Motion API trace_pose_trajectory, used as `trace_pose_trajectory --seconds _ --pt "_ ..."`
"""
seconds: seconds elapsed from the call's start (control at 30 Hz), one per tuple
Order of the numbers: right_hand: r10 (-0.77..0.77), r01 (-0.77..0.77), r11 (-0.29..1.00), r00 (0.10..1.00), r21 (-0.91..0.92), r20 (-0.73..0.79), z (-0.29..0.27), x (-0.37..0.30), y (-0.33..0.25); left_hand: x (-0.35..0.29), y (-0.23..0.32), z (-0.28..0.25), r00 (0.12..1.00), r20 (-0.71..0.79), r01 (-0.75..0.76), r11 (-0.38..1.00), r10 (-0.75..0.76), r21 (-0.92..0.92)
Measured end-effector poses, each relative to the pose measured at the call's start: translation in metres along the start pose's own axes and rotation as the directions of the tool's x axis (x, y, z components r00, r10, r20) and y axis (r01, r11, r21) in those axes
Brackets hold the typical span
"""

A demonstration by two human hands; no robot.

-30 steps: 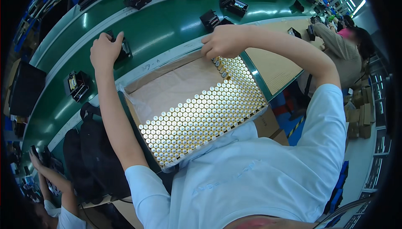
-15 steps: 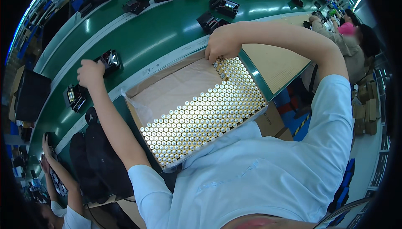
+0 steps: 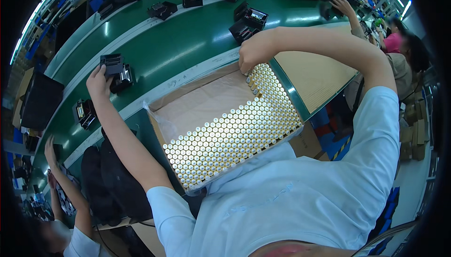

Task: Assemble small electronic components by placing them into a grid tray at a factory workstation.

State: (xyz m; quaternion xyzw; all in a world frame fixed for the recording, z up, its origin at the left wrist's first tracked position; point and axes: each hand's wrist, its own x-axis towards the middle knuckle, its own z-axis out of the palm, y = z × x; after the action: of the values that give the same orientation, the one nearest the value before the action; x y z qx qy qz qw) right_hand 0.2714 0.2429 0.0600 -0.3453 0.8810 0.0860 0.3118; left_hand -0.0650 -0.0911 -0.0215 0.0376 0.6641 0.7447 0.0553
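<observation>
While my left hand (image 3: 97, 82) pinches a black lid (image 3: 112, 63), my right hand (image 3: 257, 50) sits over the batteries (image 3: 230, 135)

Because the two things I reach for lie well apart, my arms spread around the carton (image 3: 192, 86) in the middle of the frame. At upper left, my left thumb and fingers are clamped on the lid's near edge, probably to steady it beside the black case (image 3: 122, 79); whether the two are joined I can't tell. At upper centre, my right hand is curled, knuckles up, above the carton's far right corner. My fingertips are hidden, so I can't say whether they are closed on a battery.

The batteries stand on end, packed side by side across the carton's near and right parts, presumably so they prop each other up; bare lining shows at its upper left. The carton lies close in front of my shirt (image 3: 263, 210), I'd judge for easy reach. Another black case (image 3: 84, 114) rests at left on the green surface (image 3: 188, 46), apart from my hand. At upper right, a co-worker's hand (image 3: 343, 6) is raised, well away from mine.
</observation>
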Motion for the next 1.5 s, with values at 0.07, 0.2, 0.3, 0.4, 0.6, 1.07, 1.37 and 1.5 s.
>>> trace_pose_trajectory --seconds 0.07,0.2,0.3,0.4,0.6,1.07,1.37,1.5 --pt "-0.034 0.031 0.999 0.993 -0.021 -0.115 0.001 -0.003 -0.002 0.004 -0.001 0.008 0.998 0.024 0.061 0.982 -0.057 -0.180" --pt "-0.038 0.055 0.998 0.943 0.042 -0.330 -0.013 0.004 -0.003 0.034 -0.042 0.002 0.983 0.172 0.114 0.933 -0.057 -0.342" --pt "0.246 0.003 0.914 0.790 0.405 -0.561 -0.029 0.003 -0.006 0.021 -0.042 0.030 0.974 0.227 0.063 0.948 0.010 -0.313" --pt "0.368 0.017 0.875 0.628 0.484 -0.686 -0.057 0.022 0.004 -0.019 -0.011 0.062 0.966 0.235 0.148 0.975 -0.108 -0.163" --pt "0.560 -0.120 0.822 0.349 0.557 -0.751 -0.117 0.116 0.037 -0.055 0.006 0.074 0.927 0.332 0.250 0.948 -0.175 -0.197" --pt "0.536 -0.249 0.844 0.343 0.475 -0.772 -0.139 0.168 0.033 -0.058 0.005 0.084 0.830 0.510 0.389 0.890 -0.226 -0.238" --pt "0.597 -0.499 0.774 0.371 0.390 -0.711 -0.109 0.171 -0.004 -0.051 -0.009 0.087 0.962 0.240 0.164 0.977 -0.129 -0.133" --pt "0.641 -0.544 0.744 0.417 0.388 -0.644 -0.116 0.173 -0.001 -0.047 -0.007 0.081 0.928 0.307 0.281 0.936 -0.210 -0.210"
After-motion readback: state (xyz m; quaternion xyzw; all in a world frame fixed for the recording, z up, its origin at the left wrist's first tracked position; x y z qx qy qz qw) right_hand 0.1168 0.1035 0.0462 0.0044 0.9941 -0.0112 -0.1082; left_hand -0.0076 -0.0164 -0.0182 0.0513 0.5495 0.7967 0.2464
